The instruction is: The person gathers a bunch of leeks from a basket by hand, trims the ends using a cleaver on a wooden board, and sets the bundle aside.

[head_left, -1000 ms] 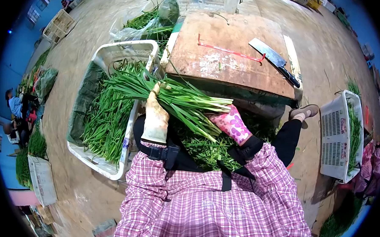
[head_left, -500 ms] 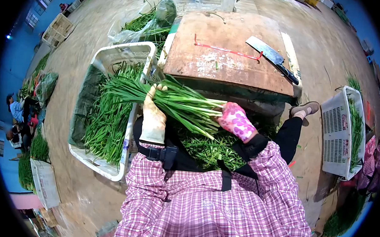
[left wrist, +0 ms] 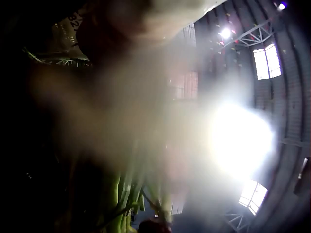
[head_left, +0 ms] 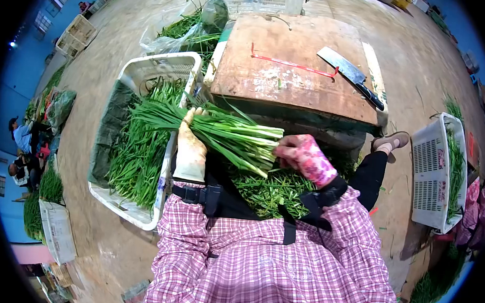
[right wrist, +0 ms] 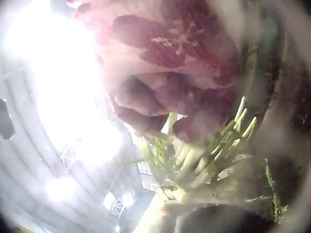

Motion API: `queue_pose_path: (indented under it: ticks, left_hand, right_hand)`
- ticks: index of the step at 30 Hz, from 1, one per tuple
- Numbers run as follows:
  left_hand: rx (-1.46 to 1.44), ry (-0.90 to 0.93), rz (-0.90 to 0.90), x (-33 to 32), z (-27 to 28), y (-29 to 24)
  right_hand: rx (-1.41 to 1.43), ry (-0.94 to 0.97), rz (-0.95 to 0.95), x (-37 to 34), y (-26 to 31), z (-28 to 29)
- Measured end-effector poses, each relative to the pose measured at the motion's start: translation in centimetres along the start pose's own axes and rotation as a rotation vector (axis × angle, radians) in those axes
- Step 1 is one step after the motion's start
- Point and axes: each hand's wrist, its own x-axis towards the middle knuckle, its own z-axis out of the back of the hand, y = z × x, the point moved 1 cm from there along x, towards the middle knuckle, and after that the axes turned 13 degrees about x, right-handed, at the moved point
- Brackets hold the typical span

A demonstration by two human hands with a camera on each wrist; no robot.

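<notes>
In the head view the gloved left hand [head_left: 191, 146] grips a bunch of long green stalks [head_left: 227, 130] around its middle, leaves toward the left crate and pale ends toward the right. Just off those pale ends is the right hand [head_left: 310, 159], in a pink flowered glove, its fingers bent. The right wrist view shows the right hand [right wrist: 170, 73] with thumb and fingertips pinching a thin stalk beside the pale ends [right wrist: 194, 160]. Glare and blur hide most of the left wrist view, where some green stalks [left wrist: 116, 204] show low down.
A white crate [head_left: 156, 202] of greens stands at the left. Ahead, a wooden board [head_left: 290, 50] bears a cleaver [head_left: 343, 67] and a red strip [head_left: 292, 64]. Cut greens [head_left: 267, 196] lie below the hands. Another white crate [head_left: 430, 170] is at the right.
The right hand came up against the pale ends, closed around them, then drew back a little to the right. The left hand keeps its grip, with the bunch shifted slightly left.
</notes>
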Motion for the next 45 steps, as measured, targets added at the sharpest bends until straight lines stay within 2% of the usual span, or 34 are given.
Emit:
queue_pose_path:
  ticks: [1, 3, 5, 6, 7, 9, 10, 11, 13, 15, 19, 22, 23, 25, 28, 31, 32, 33, 35, 36, 39, 40, 43, 45]
  left_hand:
    - [-0.065, 0.0, 0.021, 0.3, 0.4, -0.5]
    - [-0.083, -0.014, -0.013, 1.3, 1.2, -1.6]
    - [-0.086, -0.073, -0.017, 1.3, 1.4, -2.5]
    - [-0.12, -0.113, -0.014, 1.9, 1.6, -2.7]
    - [-0.12, -0.13, -0.046, 2.3, 1.7, -2.7]
    - [-0.109, -0.16, -0.101, 2.4, 1.2, -1.8]
    - [-0.101, -0.209, -0.056, 1.4, -0.2, -1.7]
    - [-0.081, -0.203, -0.026, 0.6, -1.1, -1.5]
    - [-0.074, -0.187, -0.042, 1.5, -0.9, -0.4]
    - [-0.058, -0.152, -0.055, 1.0, -1.1, 0.1]
    - [-0.045, -0.137, -0.072, 0.7, -1.3, 0.9]
    - [-0.057, -0.14, -0.051, 0.4, -1.8, 1.1]
    - [-0.044, -0.113, -0.043, 0.4, -1.9, 1.1]
    - [-0.02, -0.061, -0.023, 0.2, -1.6, 1.2]
    - [-0.055, -0.106, -0.029, 0.3, -1.7, 1.1]
    - [-0.026, -0.092, -0.032, -0.3, -2.3, 0.9]
    - [0.0, -0.066, -0.033, -0.4, -2.3, 0.9]
    - [0.029, -0.042, -0.031, -0.7, -2.4, 0.9]
    - [0.041, -0.005, -0.008, -1.4, -2.6, 0.9]
    - [0.045, 0.013, 0.0, -1.7, -2.8, 0.7]
    - [0.04, -0.027, 0.008, -2.5, -3.6, 0.4]
    - [0.049, -0.029, 0.006, -2.6, -3.8, 0.4]
    - [0.103, -0.029, -0.01, -2.6, -4.1, 1.0]
    - [0.177, -0.01, -0.037, -2.5, -4.5, 2.1]
  right_hand:
    - [0.064, 0.051, -0.006, -0.9, 0.7, 0.6]
    - [0.011, 0.162, 0.168, -2.2, -0.1, 4.2]
    - [-0.018, 0.155, -0.133, -3.0, -0.7, 8.4]
    - [-0.429, 0.054, -0.191, -2.8, -0.8, 8.5]
    - [-0.956, -0.072, -0.153, -2.8, -1.1, 8.1]
    - [-0.673, -0.015, 0.099, -2.6, -0.9, 4.9]
    - [-0.559, 0.055, 0.112, -2.6, 0.4, 2.3]
    - [-0.517, 0.084, 0.007, -2.2, 1.9, -0.1]
    - [-0.803, -0.036, 0.382, 0.9, -0.5, -1.5]
    - [-0.77, -0.172, 0.251, 2.5, -0.2, -2.1]
    - [-0.472, -0.113, 0.137, 4.1, -0.4, -2.4]
    - [-0.45, -0.096, 0.167, 4.4, -2.1, -1.9]
    - [-0.342, -0.072, 0.254, 4.1, -2.5, -1.4]
    - [-0.251, -0.065, 0.164, 2.9, -1.3, -1.2]
    - [-0.213, -0.154, 0.035, 2.1, -0.9, -0.4]
    - [-0.412, -0.114, 0.2, 2.5, -1.0, -0.1]
    - [-0.429, -0.1, 0.035, 2.5, -0.9, -0.3]
    - [-0.741, -0.08, 0.124, 3.0, -1.0, -0.7]
    - [-0.689, -0.067, 0.061, 3.1, -0.7, -1.2]
    - [-0.585, -0.023, 0.182, 3.3, -1.1, -0.9]
    - [-0.176, -0.004, 0.201, 3.3, -2.1, -0.4]
    - [-0.058, -0.097, 0.054, 3.1, -1.8, -0.8]
    - [-0.437, 0.019, -0.059, 4.1, -2.0, -0.1]
    - [-0.401, 0.006, 0.048, 4.3, -2.1, -1.1]
